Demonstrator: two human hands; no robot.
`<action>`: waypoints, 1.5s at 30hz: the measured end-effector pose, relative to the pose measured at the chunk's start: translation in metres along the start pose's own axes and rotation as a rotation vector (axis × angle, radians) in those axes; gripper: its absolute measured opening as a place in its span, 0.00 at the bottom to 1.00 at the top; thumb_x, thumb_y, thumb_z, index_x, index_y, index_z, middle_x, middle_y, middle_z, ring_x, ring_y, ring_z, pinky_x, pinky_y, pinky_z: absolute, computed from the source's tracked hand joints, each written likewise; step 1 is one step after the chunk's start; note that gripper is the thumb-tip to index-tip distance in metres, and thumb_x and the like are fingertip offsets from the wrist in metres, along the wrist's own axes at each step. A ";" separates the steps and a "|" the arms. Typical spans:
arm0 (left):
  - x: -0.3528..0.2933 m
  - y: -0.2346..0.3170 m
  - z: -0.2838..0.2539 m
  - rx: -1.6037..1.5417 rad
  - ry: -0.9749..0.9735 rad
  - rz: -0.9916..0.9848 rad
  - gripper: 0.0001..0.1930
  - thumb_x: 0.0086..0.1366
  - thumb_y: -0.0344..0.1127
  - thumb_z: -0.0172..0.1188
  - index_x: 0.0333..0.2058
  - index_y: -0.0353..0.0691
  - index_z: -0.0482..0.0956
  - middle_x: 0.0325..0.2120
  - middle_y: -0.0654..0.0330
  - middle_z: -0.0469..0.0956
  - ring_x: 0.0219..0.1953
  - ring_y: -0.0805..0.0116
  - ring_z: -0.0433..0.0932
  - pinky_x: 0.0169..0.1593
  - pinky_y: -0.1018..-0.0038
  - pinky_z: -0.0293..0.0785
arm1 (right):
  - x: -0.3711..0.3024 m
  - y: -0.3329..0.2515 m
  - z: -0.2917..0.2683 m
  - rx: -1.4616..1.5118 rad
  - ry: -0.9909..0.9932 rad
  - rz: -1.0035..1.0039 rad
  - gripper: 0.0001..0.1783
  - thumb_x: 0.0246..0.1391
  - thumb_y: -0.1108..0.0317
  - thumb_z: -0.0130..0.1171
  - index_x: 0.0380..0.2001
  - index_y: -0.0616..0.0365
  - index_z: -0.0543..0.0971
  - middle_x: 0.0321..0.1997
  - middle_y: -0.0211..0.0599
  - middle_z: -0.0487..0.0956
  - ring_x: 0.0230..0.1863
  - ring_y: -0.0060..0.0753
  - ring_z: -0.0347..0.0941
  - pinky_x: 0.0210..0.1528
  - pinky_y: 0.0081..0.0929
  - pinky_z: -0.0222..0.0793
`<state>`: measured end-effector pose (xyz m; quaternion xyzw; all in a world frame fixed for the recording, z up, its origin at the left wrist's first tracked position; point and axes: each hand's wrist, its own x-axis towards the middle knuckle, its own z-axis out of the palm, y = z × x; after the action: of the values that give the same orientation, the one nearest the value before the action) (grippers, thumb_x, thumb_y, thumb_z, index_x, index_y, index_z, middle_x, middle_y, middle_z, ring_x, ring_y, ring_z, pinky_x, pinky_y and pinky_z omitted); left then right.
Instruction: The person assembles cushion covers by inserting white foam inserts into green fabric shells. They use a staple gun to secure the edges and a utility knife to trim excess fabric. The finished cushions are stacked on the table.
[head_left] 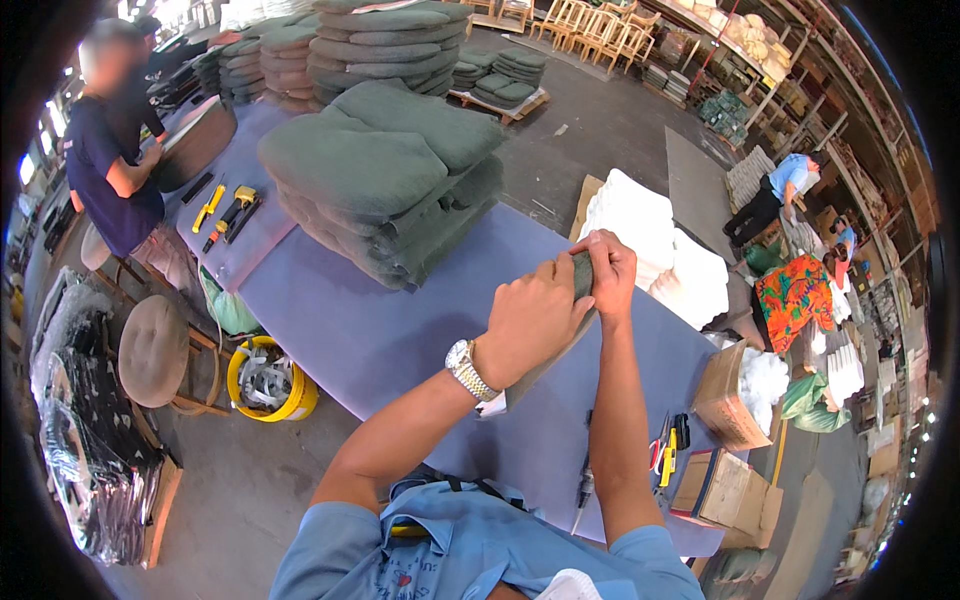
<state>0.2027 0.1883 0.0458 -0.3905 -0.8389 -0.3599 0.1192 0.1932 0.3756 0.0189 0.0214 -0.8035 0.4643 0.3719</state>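
Above the blue-covered table, my left hand (528,325), with a metal watch on its wrist, is closed on a grey-green fabric-covered piece (582,274). My right hand (612,272) pinches the same piece at its upper end, fingers bent over the edge. Most of the piece is hidden behind my hands; a lower flat part (545,378) shows below the left one, so its full shape cannot be made out. Just beyond my hands, to the left, rises a stack of dark green cushions (385,170).
Scissors (657,450) and a yellow-handled tool (668,465) lie at the table's right edge, near a screwdriver (585,485). A power drill (232,215) lies far left, near a person (115,170). A yellow bucket (300,400) and cardboard boxes (722,400) flank the table.
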 end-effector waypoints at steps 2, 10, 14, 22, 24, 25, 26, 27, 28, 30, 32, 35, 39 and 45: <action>-0.007 0.016 0.011 0.029 0.056 0.003 0.31 0.67 0.48 0.64 0.58 0.28 0.74 0.42 0.44 0.83 0.34 0.46 0.86 0.36 0.58 0.83 | -0.002 0.008 -0.010 0.080 -0.032 0.046 0.22 0.67 0.62 0.54 0.23 0.65 0.83 0.18 0.33 0.67 0.26 0.26 0.61 0.32 0.30 0.58; -0.029 0.025 0.020 0.069 0.304 -0.025 0.25 0.69 0.43 0.62 0.58 0.31 0.75 0.54 0.45 0.81 0.41 0.49 0.87 0.41 0.62 0.84 | 0.000 0.008 -0.007 0.224 -0.169 0.051 0.21 0.67 0.61 0.55 0.24 0.64 0.83 0.22 0.31 0.74 0.30 0.24 0.68 0.35 0.27 0.62; -0.038 0.036 0.020 0.120 0.325 -0.082 0.26 0.69 0.41 0.62 0.60 0.31 0.74 0.59 0.42 0.77 0.42 0.49 0.87 0.42 0.61 0.84 | 0.007 0.011 0.003 0.303 -0.258 0.091 0.22 0.67 0.59 0.54 0.24 0.63 0.83 0.22 0.28 0.76 0.28 0.22 0.68 0.34 0.27 0.62; -0.071 0.071 0.007 -0.018 0.086 0.136 0.34 0.66 0.48 0.66 0.64 0.34 0.71 0.70 0.42 0.63 0.67 0.45 0.70 0.63 0.56 0.73 | -0.009 0.015 -0.016 0.557 -0.324 0.279 0.28 0.71 0.51 0.50 0.27 0.64 0.84 0.26 0.34 0.82 0.30 0.25 0.75 0.37 0.27 0.69; -0.072 0.066 0.002 -0.096 -0.013 0.309 0.34 0.66 0.51 0.67 0.64 0.37 0.73 0.70 0.46 0.64 0.72 0.47 0.64 0.69 0.52 0.65 | -0.028 0.014 -0.027 0.623 -0.298 0.373 0.29 0.71 0.49 0.48 0.32 0.64 0.85 0.30 0.37 0.83 0.32 0.27 0.76 0.40 0.29 0.71; -0.068 0.061 0.000 -0.149 -0.095 0.403 0.33 0.65 0.53 0.67 0.63 0.39 0.75 0.70 0.49 0.66 0.73 0.49 0.62 0.71 0.49 0.61 | -0.036 0.013 -0.032 0.654 -0.282 0.420 0.29 0.72 0.48 0.47 0.34 0.64 0.85 0.32 0.39 0.83 0.34 0.28 0.76 0.41 0.30 0.72; -0.061 0.056 -0.001 -0.205 -0.182 0.502 0.33 0.65 0.54 0.66 0.62 0.41 0.76 0.70 0.51 0.67 0.75 0.51 0.60 0.74 0.47 0.56 | -0.045 0.012 -0.035 0.729 -0.265 0.478 0.28 0.72 0.48 0.47 0.36 0.64 0.84 0.34 0.40 0.84 0.36 0.29 0.77 0.43 0.31 0.72; -0.052 0.051 0.003 -0.166 -0.193 0.596 0.31 0.66 0.55 0.65 0.61 0.43 0.78 0.68 0.53 0.69 0.75 0.52 0.60 0.74 0.46 0.55 | -0.054 0.013 -0.038 0.803 -0.248 0.537 0.28 0.71 0.49 0.47 0.38 0.63 0.84 0.36 0.40 0.84 0.38 0.31 0.78 0.45 0.32 0.73; -0.038 0.043 0.009 -0.130 -0.203 0.693 0.29 0.66 0.55 0.64 0.59 0.44 0.79 0.67 0.55 0.71 0.75 0.53 0.60 0.74 0.45 0.53 | -0.063 0.017 -0.041 0.877 -0.228 0.595 0.27 0.71 0.49 0.47 0.40 0.63 0.84 0.39 0.41 0.84 0.41 0.33 0.79 0.46 0.33 0.73; -0.003 0.043 0.026 -0.172 -0.224 0.808 0.22 0.67 0.52 0.63 0.51 0.45 0.82 0.58 0.57 0.76 0.69 0.54 0.66 0.72 0.45 0.56 | -0.105 0.065 -0.001 1.312 0.224 0.304 0.24 0.70 0.51 0.50 0.45 0.61 0.83 0.45 0.42 0.84 0.48 0.36 0.79 0.51 0.35 0.74; 0.032 0.040 0.034 -0.269 -0.226 0.784 0.14 0.68 0.47 0.62 0.39 0.43 0.85 0.44 0.58 0.83 0.56 0.53 0.77 0.66 0.49 0.66 | -0.118 0.067 -0.020 0.934 -0.001 0.206 0.22 0.68 0.54 0.53 0.54 0.58 0.79 0.57 0.42 0.79 0.58 0.39 0.75 0.61 0.37 0.71; 0.033 0.042 0.048 -0.417 -0.257 0.641 0.14 0.69 0.40 0.56 0.30 0.40 0.85 0.33 0.56 0.86 0.42 0.53 0.83 0.56 0.53 0.74 | -0.122 0.056 -0.043 0.484 -0.218 0.199 0.26 0.68 0.56 0.53 0.64 0.56 0.74 0.68 0.41 0.73 0.66 0.41 0.71 0.69 0.38 0.65; 0.022 0.035 0.052 -0.528 -0.111 0.582 0.20 0.71 0.40 0.50 0.26 0.38 0.85 0.26 0.53 0.84 0.32 0.54 0.81 0.44 0.57 0.78 | -0.156 0.052 -0.020 0.584 -0.174 0.200 0.29 0.73 0.52 0.46 0.70 0.55 0.68 0.73 0.40 0.68 0.69 0.40 0.67 0.74 0.36 0.58; 0.010 0.025 0.038 -0.554 -0.006 0.518 0.26 0.73 0.45 0.45 0.25 0.34 0.84 0.26 0.52 0.83 0.32 0.54 0.81 0.46 0.58 0.76 | -0.232 0.088 0.011 0.979 -0.245 0.877 0.37 0.77 0.44 0.34 0.77 0.57 0.57 0.80 0.40 0.58 0.78 0.37 0.54 0.79 0.35 0.49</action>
<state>0.2178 0.2316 0.0365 -0.6080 -0.5837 -0.5300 0.0935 0.3212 0.3453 -0.1923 -0.0882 -0.4711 0.8777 0.0021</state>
